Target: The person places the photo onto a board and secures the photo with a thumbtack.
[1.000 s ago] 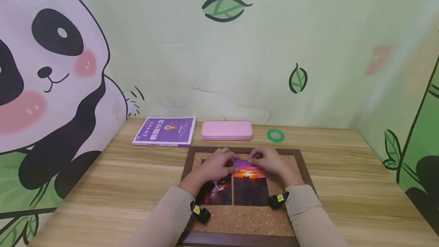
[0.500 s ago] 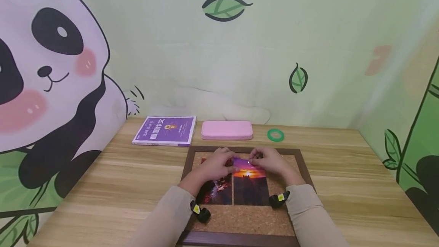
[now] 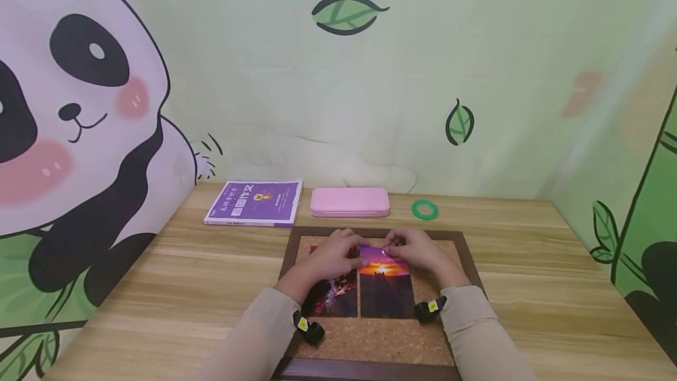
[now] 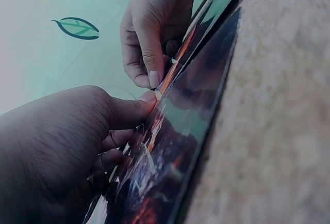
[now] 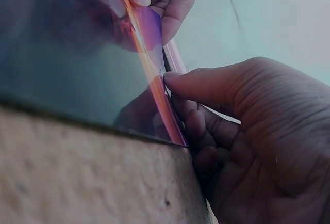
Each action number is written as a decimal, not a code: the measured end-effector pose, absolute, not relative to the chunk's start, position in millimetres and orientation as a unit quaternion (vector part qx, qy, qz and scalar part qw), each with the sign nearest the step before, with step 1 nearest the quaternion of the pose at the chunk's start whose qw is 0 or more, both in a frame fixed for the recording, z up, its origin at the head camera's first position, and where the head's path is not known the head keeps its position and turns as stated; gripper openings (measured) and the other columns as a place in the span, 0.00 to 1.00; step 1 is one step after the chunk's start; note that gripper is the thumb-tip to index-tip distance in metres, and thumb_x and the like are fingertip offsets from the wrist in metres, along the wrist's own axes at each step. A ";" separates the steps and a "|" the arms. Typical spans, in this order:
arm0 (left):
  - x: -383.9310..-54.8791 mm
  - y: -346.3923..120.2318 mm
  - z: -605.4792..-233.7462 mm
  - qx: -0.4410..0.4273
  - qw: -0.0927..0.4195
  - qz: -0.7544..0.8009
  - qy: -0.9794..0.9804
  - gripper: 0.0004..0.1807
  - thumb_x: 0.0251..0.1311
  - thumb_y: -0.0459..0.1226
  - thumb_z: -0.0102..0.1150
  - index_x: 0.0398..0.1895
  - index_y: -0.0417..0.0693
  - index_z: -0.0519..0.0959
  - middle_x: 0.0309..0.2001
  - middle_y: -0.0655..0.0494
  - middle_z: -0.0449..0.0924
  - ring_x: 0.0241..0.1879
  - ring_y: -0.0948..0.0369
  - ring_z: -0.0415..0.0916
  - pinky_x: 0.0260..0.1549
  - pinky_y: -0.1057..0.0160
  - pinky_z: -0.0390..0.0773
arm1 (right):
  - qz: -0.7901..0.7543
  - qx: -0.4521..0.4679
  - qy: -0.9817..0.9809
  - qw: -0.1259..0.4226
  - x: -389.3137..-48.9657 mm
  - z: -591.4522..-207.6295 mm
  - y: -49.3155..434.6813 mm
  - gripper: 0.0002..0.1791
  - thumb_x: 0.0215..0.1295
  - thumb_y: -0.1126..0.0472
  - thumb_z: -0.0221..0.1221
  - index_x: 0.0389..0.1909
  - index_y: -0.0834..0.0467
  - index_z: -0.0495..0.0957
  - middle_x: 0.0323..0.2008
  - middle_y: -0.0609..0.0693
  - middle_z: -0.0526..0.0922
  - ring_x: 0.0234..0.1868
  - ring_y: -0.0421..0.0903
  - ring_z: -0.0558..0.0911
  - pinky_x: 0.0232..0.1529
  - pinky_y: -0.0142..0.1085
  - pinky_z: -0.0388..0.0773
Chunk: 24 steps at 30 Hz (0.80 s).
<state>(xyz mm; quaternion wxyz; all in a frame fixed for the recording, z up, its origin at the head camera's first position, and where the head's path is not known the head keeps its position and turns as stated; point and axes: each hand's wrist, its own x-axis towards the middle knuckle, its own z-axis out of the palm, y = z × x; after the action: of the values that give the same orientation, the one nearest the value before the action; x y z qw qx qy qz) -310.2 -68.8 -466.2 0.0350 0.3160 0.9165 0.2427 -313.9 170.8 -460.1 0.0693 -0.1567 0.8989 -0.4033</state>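
Note:
In the head view, a sunset photo [image 3: 385, 293] lies on a framed corkboard [image 3: 370, 340], right of a darker photo [image 3: 338, 301]. My left hand [image 3: 330, 256] reaches across the darker photo; its thumb and fingertips touch the sunset photo's upper left corner and left edge. At the top edge of the sunset photo, my right hand [image 3: 415, 246] has its thumb and curled fingers together in a pinch. The right wrist view has that thumb [image 5: 206, 82] right at the photo's edge, other fingers curled behind. A small pale spot shows beside these fingertips; I cannot tell what it is.
Behind the corkboard, along the table's back, are a purple book [image 3: 256, 201], a pink case [image 3: 349, 201] and a green tape roll [image 3: 425, 209]. A panda-printed backdrop [image 3: 396, 93] rises behind the wooden table [image 3: 534, 287]. Each wrist wears a small black camera.

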 end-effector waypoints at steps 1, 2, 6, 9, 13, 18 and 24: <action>-309.9 -69.1 -466.5 0.315 0.037 0.244 0.916 0.23 0.65 0.49 0.64 0.61 0.52 0.79 0.44 0.60 0.73 0.46 0.59 0.67 0.47 0.59 0.71 | -0.404 -0.152 0.899 0.071 -313.4 -460.4 170.1 0.02 0.66 0.63 0.64 0.37 0.57 0.82 0.31 0.49 0.80 0.36 0.46 0.76 0.42 0.40 0.72; -309.5 -69.6 -466.9 0.313 0.039 0.246 0.917 0.23 0.66 0.49 0.64 0.61 0.52 0.79 0.44 0.60 0.73 0.46 0.59 0.67 0.47 0.59 0.71 | -0.405 -0.148 0.899 0.073 -312.9 -460.8 169.3 0.02 0.66 0.63 0.64 0.37 0.57 0.82 0.31 0.49 0.80 0.36 0.46 0.76 0.42 0.40 0.73; -307.6 -71.5 -468.5 0.309 0.043 0.250 0.917 0.23 0.65 0.49 0.64 0.61 0.53 0.79 0.43 0.61 0.72 0.45 0.60 0.66 0.47 0.59 0.70 | -0.405 -0.137 0.901 0.076 -310.9 -461.4 166.3 0.03 0.66 0.62 0.65 0.37 0.57 0.82 0.31 0.49 0.80 0.36 0.46 0.77 0.42 0.40 0.73; -305.9 -72.2 -469.0 0.308 0.039 0.251 0.917 0.23 0.65 0.49 0.64 0.61 0.53 0.80 0.44 0.61 0.72 0.46 0.60 0.66 0.47 0.59 0.70 | -0.404 -0.141 0.901 0.069 -309.9 -461.5 165.2 0.03 0.65 0.62 0.65 0.37 0.57 0.82 0.31 0.49 0.80 0.35 0.46 0.77 0.41 0.41 0.73; -303.7 -71.6 -467.6 0.304 0.037 0.252 0.918 0.23 0.65 0.49 0.64 0.61 0.52 0.80 0.45 0.59 0.72 0.48 0.59 0.66 0.48 0.58 0.70 | -0.404 -0.148 0.900 0.070 -309.7 -461.1 165.2 0.03 0.66 0.62 0.64 0.37 0.58 0.83 0.31 0.49 0.80 0.35 0.46 0.77 0.41 0.40 0.74; -302.8 -70.5 -465.4 0.306 0.019 0.239 0.922 0.23 0.64 0.49 0.65 0.59 0.52 0.80 0.50 0.56 0.75 0.52 0.57 0.67 0.52 0.54 0.72 | -0.395 -0.148 0.903 0.077 -309.7 -459.3 168.6 0.07 0.70 0.58 0.62 0.41 0.57 0.83 0.33 0.48 0.82 0.37 0.46 0.78 0.43 0.41 0.75; -304.9 -80.7 -453.9 0.306 -0.048 0.231 0.922 0.22 0.62 0.49 0.67 0.56 0.53 0.81 0.55 0.54 0.77 0.58 0.54 0.71 0.58 0.49 0.70 | -0.374 -0.187 0.906 0.069 -303.8 -446.7 179.1 0.13 0.72 0.54 0.60 0.51 0.58 0.80 0.41 0.50 0.84 0.44 0.47 0.82 0.49 0.47 0.78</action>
<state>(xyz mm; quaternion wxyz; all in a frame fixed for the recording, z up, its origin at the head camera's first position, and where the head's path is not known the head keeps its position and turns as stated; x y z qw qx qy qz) -304.9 -80.7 -453.9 -0.0479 0.3064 0.9221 0.2313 -303.8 179.1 -446.7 0.0688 -0.1866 0.9057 -0.3743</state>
